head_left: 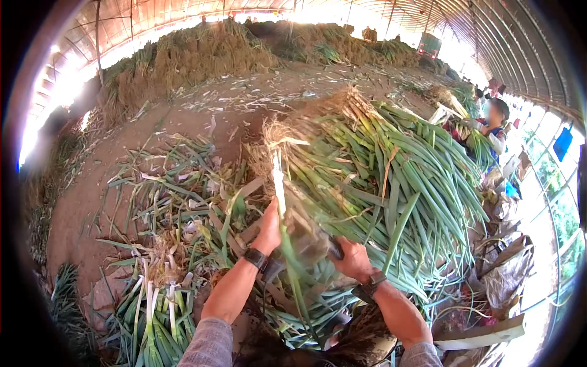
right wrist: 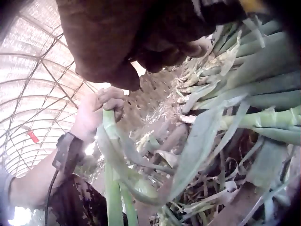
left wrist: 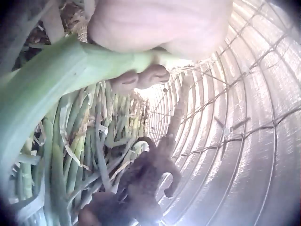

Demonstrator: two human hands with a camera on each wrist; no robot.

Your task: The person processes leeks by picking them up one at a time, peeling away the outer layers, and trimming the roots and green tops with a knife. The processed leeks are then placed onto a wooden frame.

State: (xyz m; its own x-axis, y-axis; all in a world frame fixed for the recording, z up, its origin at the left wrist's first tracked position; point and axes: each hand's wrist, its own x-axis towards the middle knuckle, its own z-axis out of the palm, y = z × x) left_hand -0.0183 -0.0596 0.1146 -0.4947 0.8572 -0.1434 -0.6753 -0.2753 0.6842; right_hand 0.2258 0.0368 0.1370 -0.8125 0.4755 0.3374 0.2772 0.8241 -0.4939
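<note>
My left hand (head_left: 269, 229) grips a long green onion (head_left: 279, 180) around its pale shank, root end up, leaves hanging down toward my lap. In the left wrist view the fingers wrap its stem. My right hand (head_left: 354, 260) holds a dark gun-shaped tool (left wrist: 150, 174) with a long thin nozzle and a hooked trigger; its dark grip (head_left: 335, 248) shows beside the thumb. Between the hands, loose greyish leaf (head_left: 306, 229) is blurred. In the right wrist view, the right hand (right wrist: 122, 37) is a dark shape at the top that hides its tool.
A big heap of green onions (head_left: 416, 165) lies ahead to the right. Onions with white shanks (head_left: 159, 312) lie at lower left, near scattered leaf trimmings (head_left: 177, 177). Another person (head_left: 492, 125) sits at far right. More stacks (head_left: 183, 58) line the back of the arched tunnel.
</note>
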